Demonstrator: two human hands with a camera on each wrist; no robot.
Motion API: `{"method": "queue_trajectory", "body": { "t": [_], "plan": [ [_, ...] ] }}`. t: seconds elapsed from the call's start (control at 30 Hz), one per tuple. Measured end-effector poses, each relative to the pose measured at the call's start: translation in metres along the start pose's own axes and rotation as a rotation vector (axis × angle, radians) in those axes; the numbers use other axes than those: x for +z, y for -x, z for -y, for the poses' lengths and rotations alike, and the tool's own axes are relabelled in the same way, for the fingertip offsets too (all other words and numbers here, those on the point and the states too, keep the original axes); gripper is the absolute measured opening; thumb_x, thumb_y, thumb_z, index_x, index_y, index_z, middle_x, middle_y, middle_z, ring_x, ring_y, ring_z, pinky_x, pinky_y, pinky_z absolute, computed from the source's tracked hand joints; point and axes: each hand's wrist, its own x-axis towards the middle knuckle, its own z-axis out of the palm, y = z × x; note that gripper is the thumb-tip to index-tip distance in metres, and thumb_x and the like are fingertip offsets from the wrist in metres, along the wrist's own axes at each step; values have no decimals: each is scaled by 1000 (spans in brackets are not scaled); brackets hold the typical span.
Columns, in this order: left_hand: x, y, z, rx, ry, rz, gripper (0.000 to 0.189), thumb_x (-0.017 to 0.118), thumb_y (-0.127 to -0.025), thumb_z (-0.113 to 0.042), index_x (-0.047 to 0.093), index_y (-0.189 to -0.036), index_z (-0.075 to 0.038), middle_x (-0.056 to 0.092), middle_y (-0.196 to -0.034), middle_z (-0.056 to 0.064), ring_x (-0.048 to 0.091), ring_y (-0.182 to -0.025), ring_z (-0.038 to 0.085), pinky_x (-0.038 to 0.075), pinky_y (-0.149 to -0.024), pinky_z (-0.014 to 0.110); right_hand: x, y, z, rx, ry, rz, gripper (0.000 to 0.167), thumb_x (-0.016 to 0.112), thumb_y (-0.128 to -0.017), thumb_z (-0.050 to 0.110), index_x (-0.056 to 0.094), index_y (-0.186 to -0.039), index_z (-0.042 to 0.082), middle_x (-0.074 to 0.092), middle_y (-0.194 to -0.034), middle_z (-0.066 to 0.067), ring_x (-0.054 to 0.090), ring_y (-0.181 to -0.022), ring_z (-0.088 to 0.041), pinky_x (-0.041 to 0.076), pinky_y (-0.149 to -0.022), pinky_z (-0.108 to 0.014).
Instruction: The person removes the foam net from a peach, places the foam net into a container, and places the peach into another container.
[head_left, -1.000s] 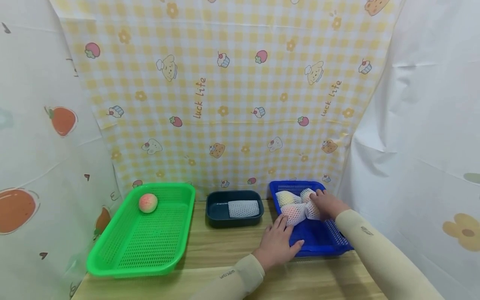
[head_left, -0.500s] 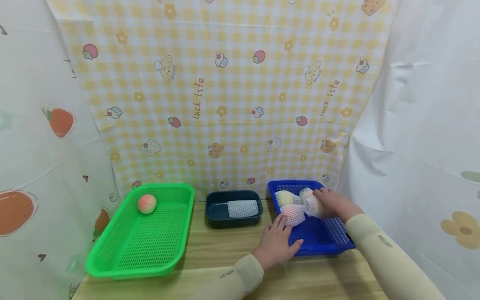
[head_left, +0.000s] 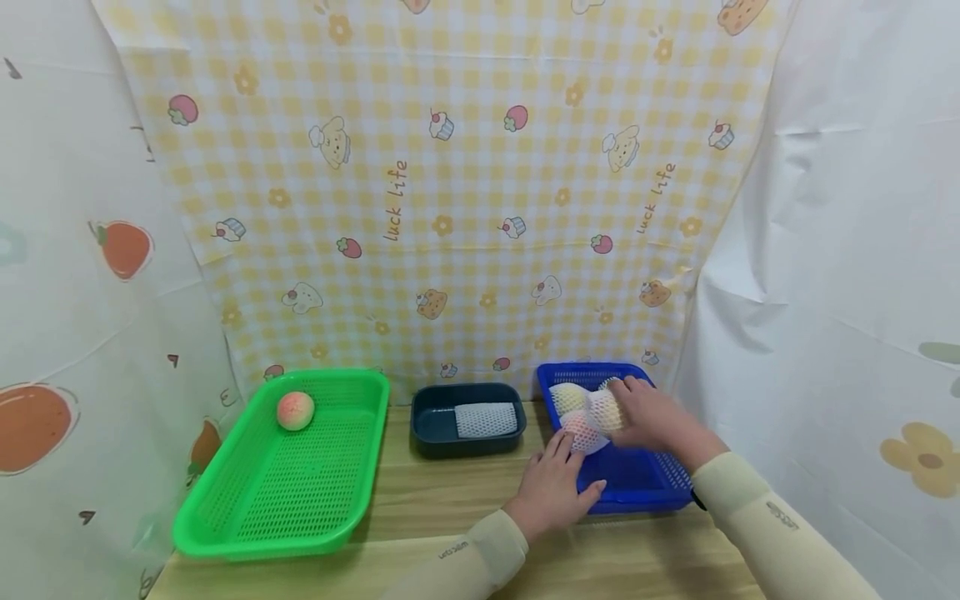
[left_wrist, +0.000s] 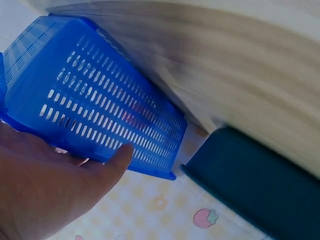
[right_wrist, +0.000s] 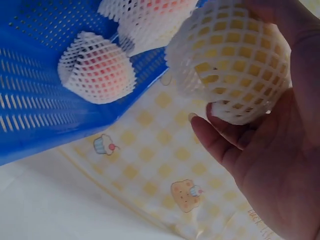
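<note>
My right hand (head_left: 651,417) grips a yellowish fruit in a white foam net (head_left: 603,412), raised over the blue basket (head_left: 637,502). In the right wrist view, fingers and thumb wrap this netted fruit (right_wrist: 240,60). My left hand (head_left: 551,492) holds the basket's near-left rim; the left wrist view shows a finger against the outer wall (left_wrist: 100,90), the other fingers partly hidden. Inside lie a netted yellow fruit (head_left: 567,395), a netted pink fruit (head_left: 577,429) beside my left fingertips, and another netted fruit (right_wrist: 100,72), mostly hidden by my right hand in the head view.
A dark teal tray (head_left: 435,450) stands left of the basket, holding a flat white foam net (head_left: 486,421). Farther left, a green basket (head_left: 281,546) holds a bare peach (head_left: 296,411). A checked cloth (head_left: 450,183) hangs behind the wooden table (head_left: 427,517).
My right hand has raised the netted yellowish fruit and carried it left, over the netted pink one. The left hand stays at the rim.
</note>
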Motion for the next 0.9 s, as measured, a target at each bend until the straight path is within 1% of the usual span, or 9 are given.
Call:
{"method": "queue_trajectory", "body": {
  "t": [0.07,0.17,0.2,0.3,0.4,0.53,0.67,0.8,0.9],
  "plan": [
    [1,1,3,8,31,-27,77,40,-110,-73,54,-164,-19,34,-179,4,26,-167,24,41,-125,57,-3,0,8,-13,-20,-22,84,97,-76,36,58,-139,-3,67,-117,-14,64,-101,-32,60,-82,-52],
    [2,3,8,26,99,-104,73,47,-111,-68,54,-163,-17,41,-175,6,34,-163,26,40,-125,56,-4,-1,19,-47,-37,-47,84,97,-78,38,57,-139,-3,68,-124,-17,66,-109,-36,59,-90,-54],
    [1,4,10,32,132,-135,70,51,-111,-65,56,-161,-16,44,-172,7,37,-161,27,40,-125,56,-4,-2,21,-57,-40,-55,84,97,-79,39,57,-140,-3,68,-126,-17,66,-112,-37,59,-93,-55],
    [-8,8,17,33,178,-208,59,60,-109,-58,63,-152,-18,54,-161,3,46,-152,25,43,-123,54,-3,-2,28,-82,-34,-74,87,96,-81,44,58,-144,-2,68,-132,-18,66,-120,-39,58,-98,-57],
    [-23,17,25,15,231,-239,42,69,-107,-48,71,-136,-18,63,-143,0,56,-136,23,49,-115,51,-2,-2,33,-103,-52,-96,88,96,-83,47,59,-147,0,67,-131,-16,66,-119,-35,58,-96,-55],
    [-42,31,38,-23,298,-261,28,73,-105,-37,74,-124,-17,68,-131,1,63,-122,22,55,-106,47,-2,-2,43,-144,-84,-136,86,95,-82,50,62,-146,3,69,-127,-11,64,-112,-30,58,-90,-52],
    [-60,43,52,-80,370,-303,29,75,-102,-32,75,-124,-14,70,-128,4,67,-118,22,59,-101,47,0,-3,56,-154,-126,-120,85,92,-84,54,63,-149,8,70,-129,-9,65,-111,-30,58,-89,-52],
    [-77,55,66,-138,439,-343,31,77,-102,-31,75,-127,-13,71,-128,3,69,-118,23,59,-101,49,0,-4,74,-116,-237,-50,88,89,-87,56,56,-156,13,63,-131,-7,65,-99,-20,59,-80,-43],
    [-87,69,78,-164,451,-383,29,78,-103,-31,74,-126,-13,70,-127,3,70,-118,25,59,-100,50,1,-5,90,-116,-337,-15,86,90,-89,53,53,-158,18,56,-128,-4,59,-92,-12,56,-73,-34]
  ]
}}
